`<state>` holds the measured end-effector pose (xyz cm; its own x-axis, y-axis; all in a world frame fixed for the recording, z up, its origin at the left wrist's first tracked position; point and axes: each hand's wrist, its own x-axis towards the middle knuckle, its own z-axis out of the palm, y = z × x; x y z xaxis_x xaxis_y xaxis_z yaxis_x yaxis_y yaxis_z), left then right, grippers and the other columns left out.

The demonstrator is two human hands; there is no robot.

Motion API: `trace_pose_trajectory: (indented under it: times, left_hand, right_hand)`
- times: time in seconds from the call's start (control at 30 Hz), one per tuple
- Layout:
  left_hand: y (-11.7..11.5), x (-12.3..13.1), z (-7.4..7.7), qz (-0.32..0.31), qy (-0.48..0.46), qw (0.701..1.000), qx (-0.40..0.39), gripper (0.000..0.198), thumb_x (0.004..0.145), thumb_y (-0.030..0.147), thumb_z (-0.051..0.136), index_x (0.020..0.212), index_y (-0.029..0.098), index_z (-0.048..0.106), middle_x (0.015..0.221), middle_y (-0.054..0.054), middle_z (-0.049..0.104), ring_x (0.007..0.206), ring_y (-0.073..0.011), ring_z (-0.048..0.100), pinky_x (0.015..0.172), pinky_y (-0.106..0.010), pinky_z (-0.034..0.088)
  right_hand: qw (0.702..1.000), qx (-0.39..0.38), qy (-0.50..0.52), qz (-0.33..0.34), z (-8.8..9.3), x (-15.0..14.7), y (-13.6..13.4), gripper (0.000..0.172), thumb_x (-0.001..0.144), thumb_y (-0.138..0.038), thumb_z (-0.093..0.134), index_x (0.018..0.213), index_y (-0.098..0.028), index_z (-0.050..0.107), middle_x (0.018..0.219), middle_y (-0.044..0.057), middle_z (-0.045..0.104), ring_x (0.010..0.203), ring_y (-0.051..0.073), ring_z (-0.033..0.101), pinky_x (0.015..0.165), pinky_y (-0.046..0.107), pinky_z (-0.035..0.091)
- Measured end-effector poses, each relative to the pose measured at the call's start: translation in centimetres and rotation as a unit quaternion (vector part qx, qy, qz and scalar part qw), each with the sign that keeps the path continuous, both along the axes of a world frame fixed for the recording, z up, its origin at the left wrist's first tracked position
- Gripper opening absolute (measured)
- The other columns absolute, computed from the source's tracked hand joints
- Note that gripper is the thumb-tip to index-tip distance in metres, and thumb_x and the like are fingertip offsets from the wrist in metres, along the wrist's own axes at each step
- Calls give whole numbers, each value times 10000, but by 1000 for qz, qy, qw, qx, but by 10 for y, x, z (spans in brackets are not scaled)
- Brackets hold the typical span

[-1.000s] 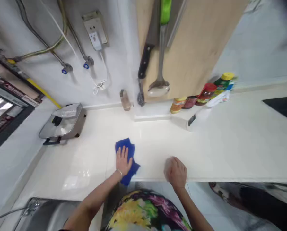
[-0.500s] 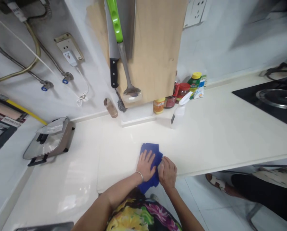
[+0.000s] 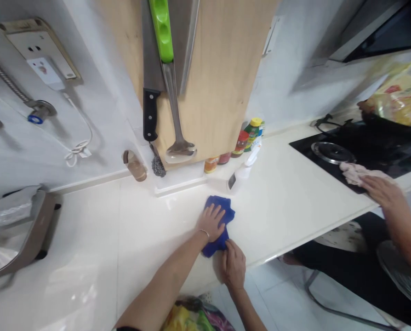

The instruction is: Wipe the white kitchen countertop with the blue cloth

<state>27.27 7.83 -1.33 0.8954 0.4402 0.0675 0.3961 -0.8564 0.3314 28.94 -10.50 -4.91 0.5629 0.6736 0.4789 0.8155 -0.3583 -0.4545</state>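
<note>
A blue cloth (image 3: 230,212) lies spread on the white countertop, partly under my left hand (image 3: 210,223). That hand presses flat on it, palm down and fingers spread; a thin bracelet circles the wrist. Beside the cloth's lower right edge, close to the counter's front, is my right hand (image 3: 235,264), its fingers curled in. Its fingertips are at the cloth's edge and seem to pinch it; the thumb side is partly hidden. Beyond the cloth stands a white spray bottle (image 3: 243,172).
A cutting board (image 3: 219,92) with a knife (image 3: 150,115) and a green-handled ladle (image 3: 178,110) overhangs the counter. Seasoning jars (image 3: 240,143) stand behind. At right, another person's hand (image 3: 381,188) holds a pale rag (image 3: 350,174) by the black cooktop (image 3: 302,146). An electric pan (image 3: 33,243) sits left.
The view has shifted right, bringing the other person's hand and rag into sight. My right hand has slid toward me along the cloth's edge; my left stays flat on the cloth.
</note>
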Motion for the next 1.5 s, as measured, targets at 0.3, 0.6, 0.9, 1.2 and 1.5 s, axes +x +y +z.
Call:
trace_pose_trajectory:
  times: [0.3,0.6,0.9,1.2,1.5]
  left_hand:
    - [78,-3,0,66,3,998,-4,592,958,430,384,1520,247,353,1627,-25,270,1514,-294,143,1242,-520,191]
    - [89,-95,2,129,-9,992,12,580,958,411,401,1516,259,354,1617,-19,296,1513,-276,162,1236,-516,227]
    - [97,-257,16,260,-3,964,49,544,972,360,394,1502,242,389,1605,-17,318,1502,-282,208,1231,-507,259]
    - [47,-320,2,373,22,920,119,567,969,360,387,1496,152,404,1594,-87,327,1494,-345,209,1212,-545,281]
    - [63,-299,2,329,2,939,101,564,976,359,351,1520,211,363,1607,-42,310,1508,-315,178,1218,-539,277]
  right_hand:
    - [999,-31,-21,1,2,1,2,402,922,-189,426,1318,-192,498,1359,102,584,1246,238,507,1029,448,418]
    - [999,-28,-41,-7,-7,3,1,371,922,-243,423,1266,-175,544,1317,107,614,1215,231,532,1015,431,419]
    - [997,-17,-75,9,-13,1,-3,389,929,-267,400,1268,-141,545,1305,138,611,1211,247,531,998,434,435]
    - [998,-9,-43,-48,-20,-21,3,482,923,-280,348,1348,-128,516,1368,163,568,1260,276,519,1066,497,414]
    - [990,-73,-79,-89,-29,-76,11,626,908,-307,338,1494,-86,344,1526,219,388,1442,367,315,1131,603,308]
